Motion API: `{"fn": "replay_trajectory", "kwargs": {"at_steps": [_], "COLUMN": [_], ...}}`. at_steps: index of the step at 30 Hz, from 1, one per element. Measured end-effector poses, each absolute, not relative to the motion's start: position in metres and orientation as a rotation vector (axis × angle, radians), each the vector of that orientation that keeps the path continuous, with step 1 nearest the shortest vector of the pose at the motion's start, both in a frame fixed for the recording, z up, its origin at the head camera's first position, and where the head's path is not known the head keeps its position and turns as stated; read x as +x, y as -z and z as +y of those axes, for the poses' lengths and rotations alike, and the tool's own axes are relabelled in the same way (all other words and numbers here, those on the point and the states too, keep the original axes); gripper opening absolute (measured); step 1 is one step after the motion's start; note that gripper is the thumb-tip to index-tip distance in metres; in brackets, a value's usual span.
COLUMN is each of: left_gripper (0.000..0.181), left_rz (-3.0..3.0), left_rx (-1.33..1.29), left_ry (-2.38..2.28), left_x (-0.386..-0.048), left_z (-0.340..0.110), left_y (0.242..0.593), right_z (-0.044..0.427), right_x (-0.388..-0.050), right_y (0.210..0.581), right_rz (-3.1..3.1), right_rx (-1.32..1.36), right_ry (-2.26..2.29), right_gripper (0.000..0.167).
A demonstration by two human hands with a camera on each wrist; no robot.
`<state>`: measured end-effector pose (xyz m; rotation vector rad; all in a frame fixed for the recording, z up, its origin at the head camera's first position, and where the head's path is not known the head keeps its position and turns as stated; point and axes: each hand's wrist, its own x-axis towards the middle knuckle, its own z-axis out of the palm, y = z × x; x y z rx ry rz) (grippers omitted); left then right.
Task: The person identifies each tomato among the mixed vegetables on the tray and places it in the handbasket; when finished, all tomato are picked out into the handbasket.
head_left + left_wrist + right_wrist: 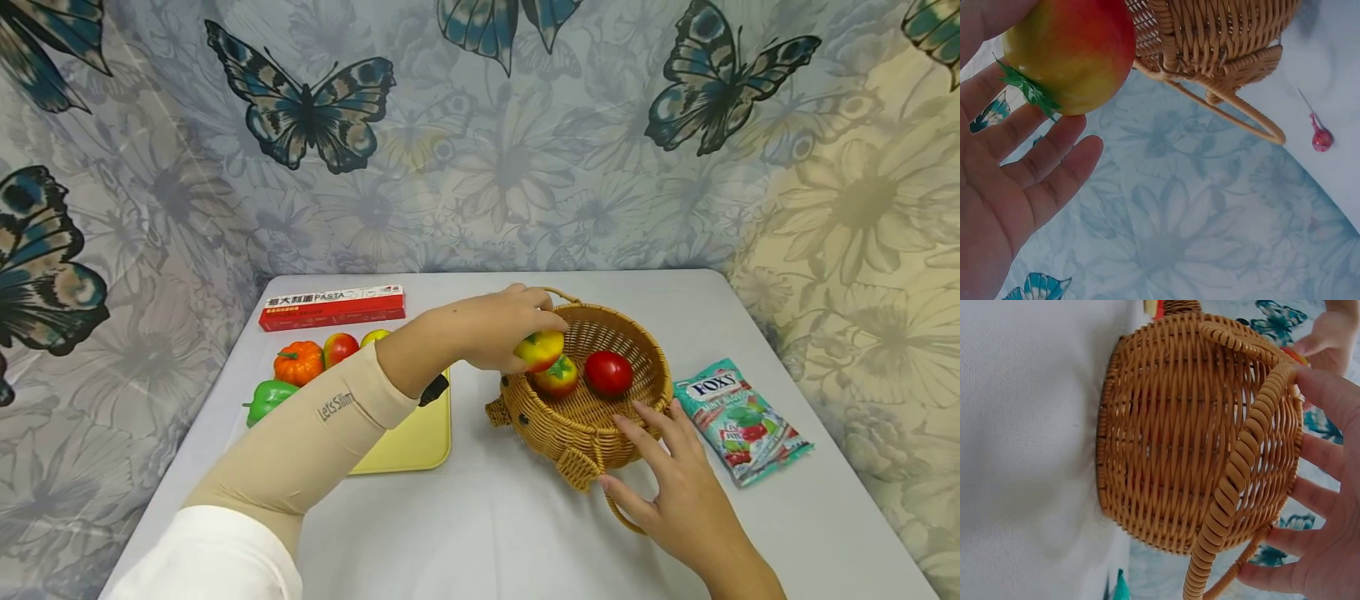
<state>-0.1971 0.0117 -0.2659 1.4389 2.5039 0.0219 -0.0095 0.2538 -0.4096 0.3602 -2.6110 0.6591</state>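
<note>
My left hand [502, 327] holds a red-yellow fruit [540, 350] over the left side of the wicker basket [592, 442]. In the left wrist view the fruit [1072, 53], with green leaves, is pinched between thumb and fingers of the left hand [1016, 162]. Inside the basket lie a red fruit [608, 372] and a red-yellow fruit [557, 377]. My right hand [678, 487] touches the basket's near right rim with spread fingers. In the right wrist view, fingertips of the right hand [1329, 487] rest along the rim, beside the wicker handle [1235, 469].
A teal FOXY candy bag [742, 421] lies right of the basket. At the left are a red pasta box [332, 307], an orange pepper [298, 363], a green pepper [270, 400], more fruit and a yellow tray [408, 437]. The left wrist view shows a lollipop [1321, 139].
</note>
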Motion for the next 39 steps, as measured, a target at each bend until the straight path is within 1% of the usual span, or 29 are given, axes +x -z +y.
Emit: {"fn": "replay_trajectory", "kwargs": {"at_steps": [6, 17, 27, 32, 36, 39], "left_gripper": [0.065, 0.064, 0.063, 0.066, 0.071, 0.071], "left_rz": [2.476, 2.426, 2.403, 2.403, 2.408, 2.408], "left_rx": [1.446, 1.419, 1.368, 1.347, 1.37, 1.393], "left_ry": [-0.013, 0.04, 0.113, 0.129, 0.138, 0.141], "left_x": [-0.199, -0.198, -0.199, -0.2, -0.198, -0.197], "left_z": [0.028, 0.055, 0.065, 0.065, 0.065, 0.064], "left_y": [0.274, 0.303, 0.322, 0.325, 0.321, 0.317], "right_z": [0.254, 0.255, 0.254, 0.253, 0.253, 0.253], "right_x": [-0.009, -0.008, -0.008, -0.009, -0.008, -0.008], "right_y": [0.409, 0.408, 0.408, 0.409, 0.408, 0.408], "right_rz": [-2.618, -2.641, -2.632, -2.634, -2.642, -2.65], "right_rx": [0.35, 0.339, 0.346, 0.343, 0.33, 0.322], "right_ry": [-0.652, -0.663, -0.663, -0.664, -0.666, -0.661], "right_gripper": [0.077, 0.076, 0.077, 0.076, 0.077, 0.077]}}
